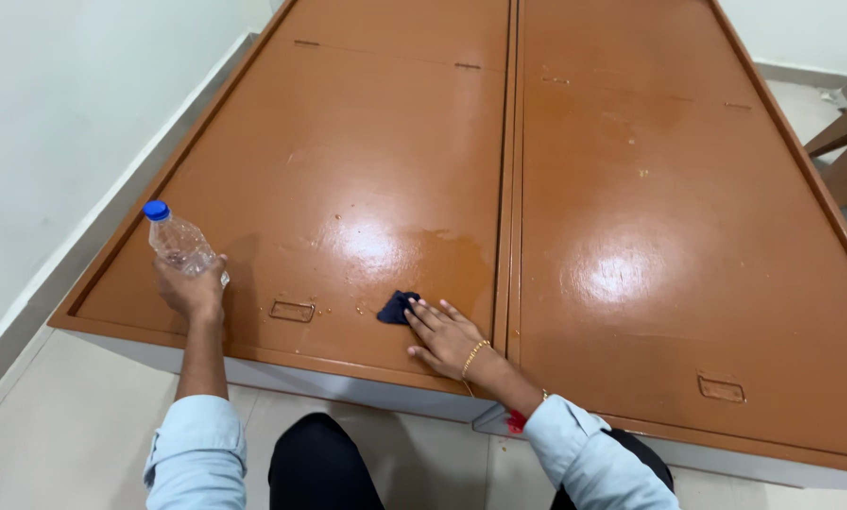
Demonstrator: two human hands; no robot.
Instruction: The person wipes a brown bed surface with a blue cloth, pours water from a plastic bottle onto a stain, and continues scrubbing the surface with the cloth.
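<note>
The right hand lies flat, fingers together, pressing a dark cloth on the wet brown panel; the left hand grips a capped bottle, which could slip if tilted.

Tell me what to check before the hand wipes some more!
1. Cloth under the fingers: ok. The right hand presses flat on the dark blue cloth.
2. Bottle shut: ok. The blue cap sits on the clear bottle.
3. Bottle held firmly: ok. The left hand wraps its lower end.
4. Surface wet enough: ok. A damp patch shows just beyond the cloth on the brown panel.
5. Crumbs gone: not ok. Small specks lie near the recessed handle.
6. Cloth clean: cannot tell.
</note>
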